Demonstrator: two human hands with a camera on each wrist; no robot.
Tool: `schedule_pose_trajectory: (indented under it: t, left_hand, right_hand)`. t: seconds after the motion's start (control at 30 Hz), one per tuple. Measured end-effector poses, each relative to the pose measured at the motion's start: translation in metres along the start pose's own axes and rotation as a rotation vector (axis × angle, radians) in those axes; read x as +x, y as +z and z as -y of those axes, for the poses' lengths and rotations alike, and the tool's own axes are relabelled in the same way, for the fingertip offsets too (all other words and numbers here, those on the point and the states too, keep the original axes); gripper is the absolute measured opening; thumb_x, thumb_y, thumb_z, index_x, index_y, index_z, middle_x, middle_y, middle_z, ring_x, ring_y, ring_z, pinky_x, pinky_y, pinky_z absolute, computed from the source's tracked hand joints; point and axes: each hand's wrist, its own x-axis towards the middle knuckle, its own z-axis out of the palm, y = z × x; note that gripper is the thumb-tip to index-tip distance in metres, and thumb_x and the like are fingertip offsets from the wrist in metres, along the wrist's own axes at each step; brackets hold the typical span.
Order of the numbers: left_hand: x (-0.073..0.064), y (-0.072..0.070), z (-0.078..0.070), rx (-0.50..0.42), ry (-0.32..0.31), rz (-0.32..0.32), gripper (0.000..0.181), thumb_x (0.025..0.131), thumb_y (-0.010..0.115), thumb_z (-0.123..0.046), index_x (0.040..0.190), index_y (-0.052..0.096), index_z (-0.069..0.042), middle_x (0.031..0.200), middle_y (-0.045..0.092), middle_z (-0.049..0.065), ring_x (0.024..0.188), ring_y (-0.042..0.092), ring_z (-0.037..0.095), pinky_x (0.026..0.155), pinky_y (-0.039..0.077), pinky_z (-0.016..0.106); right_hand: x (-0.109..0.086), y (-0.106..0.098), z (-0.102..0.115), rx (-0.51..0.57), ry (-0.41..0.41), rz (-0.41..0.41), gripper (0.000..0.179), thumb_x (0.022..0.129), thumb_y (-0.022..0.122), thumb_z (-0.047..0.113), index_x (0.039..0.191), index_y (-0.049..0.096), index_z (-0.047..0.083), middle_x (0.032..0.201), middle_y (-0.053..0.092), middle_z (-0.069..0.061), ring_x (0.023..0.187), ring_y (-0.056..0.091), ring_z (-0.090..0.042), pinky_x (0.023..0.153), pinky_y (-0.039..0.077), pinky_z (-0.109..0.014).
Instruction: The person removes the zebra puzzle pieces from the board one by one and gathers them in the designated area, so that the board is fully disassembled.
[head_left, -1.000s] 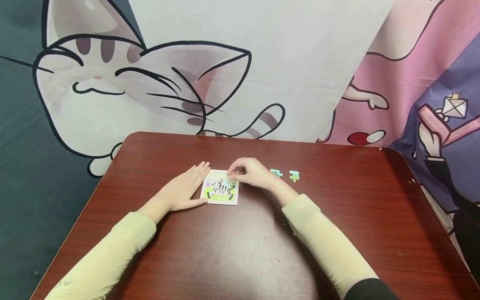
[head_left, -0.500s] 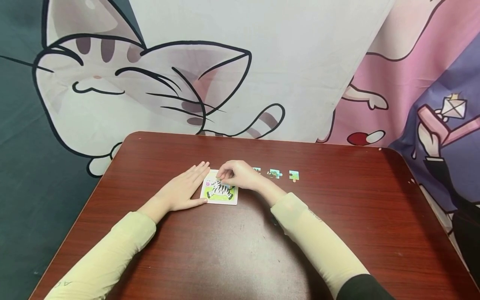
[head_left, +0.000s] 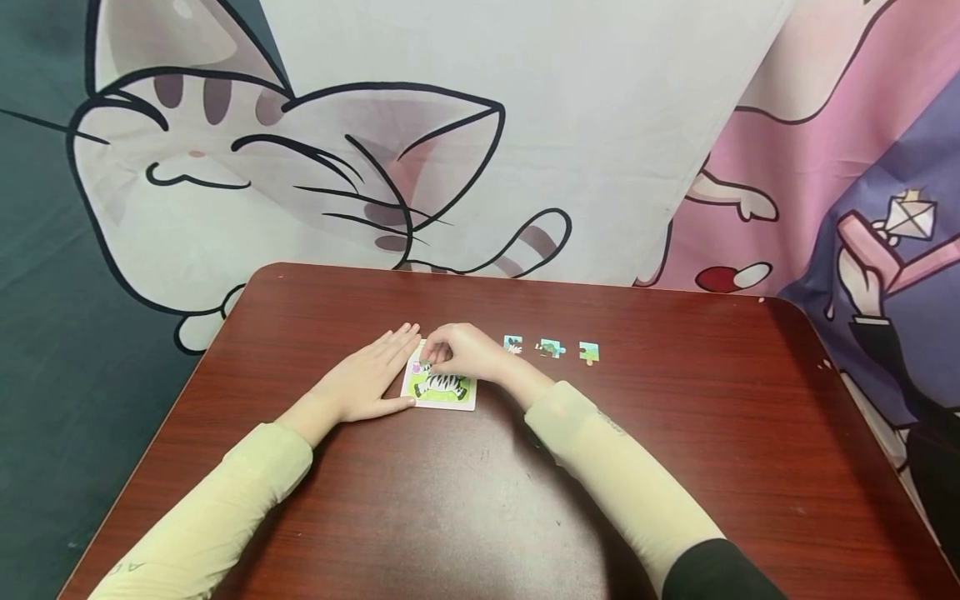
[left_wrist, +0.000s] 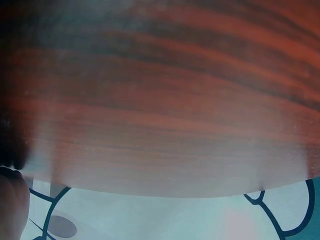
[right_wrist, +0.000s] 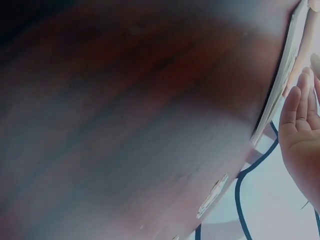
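In the head view a small zebra puzzle board (head_left: 442,403) with a white border lies on the brown table. My left hand (head_left: 365,377) rests flat against its left edge, fingers straight and thumb at the lower corner. Over the upper part of the board, my right hand (head_left: 467,353) pinches a small puzzle piece (head_left: 427,367), mostly hidden by its fingers. The right wrist view shows the right hand (right_wrist: 301,135) with bent fingers above the board's edge (right_wrist: 280,80). Only a sliver of the left hand (left_wrist: 12,205) enters the left wrist view.
To the right of the board lie three loose puzzle pieces: one by the right wrist (head_left: 513,343), a middle one (head_left: 551,347) and a far one (head_left: 588,352). The table (head_left: 675,433) ends at a cartoon cat backdrop (head_left: 600,150).
My right hand has moved left across the board with the puzzle piece, uncovering the nearest loose piece behind the wrist. The left hand has stayed in place.
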Motion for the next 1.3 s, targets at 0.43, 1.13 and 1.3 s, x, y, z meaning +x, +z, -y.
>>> schedule_pose_trajectory:
  t: [0.43,1.13,1.3]
  left_hand:
    - [-0.001,0.001,0.001,0.002,-0.017,0.031,0.098,0.101,0.060,-0.058,0.166,0.023,0.005,0.177,0.018,0.020,0.167,0.017,0.033,0.136,0.023,0.049]
    - [0.001,0.002,0.003,-0.007,-0.017,0.033,0.098,0.101,0.059,-0.059,0.167,0.024,0.004,0.178,0.017,0.019,0.167,0.017,0.034,0.136,0.023,0.049]
    - [0.001,0.002,0.003,-0.014,-0.010,0.027,0.098,0.100,0.060,-0.058,0.166,0.024,0.005,0.178,0.017,0.020,0.166,0.017,0.034,0.136,0.023,0.050]
  right_hand:
    - [0.010,0.007,0.000,-0.041,0.042,0.050,0.014,0.090,0.083,0.005,0.103,0.077,0.007,0.098,0.076,-0.005,0.086,0.067,-0.009,0.079,0.053,-0.014]
    - [0.013,0.007,-0.001,-0.111,0.070,0.087,0.019,0.090,0.085,0.011,0.107,0.076,0.008,0.100,0.071,-0.005,0.090,0.064,-0.012,0.082,0.052,-0.018]
    - [0.013,0.008,0.000,-0.125,0.078,0.100,0.021,0.091,0.085,0.011,0.109,0.076,0.007,0.103,0.072,-0.006,0.092,0.064,-0.014,0.084,0.053,-0.020]
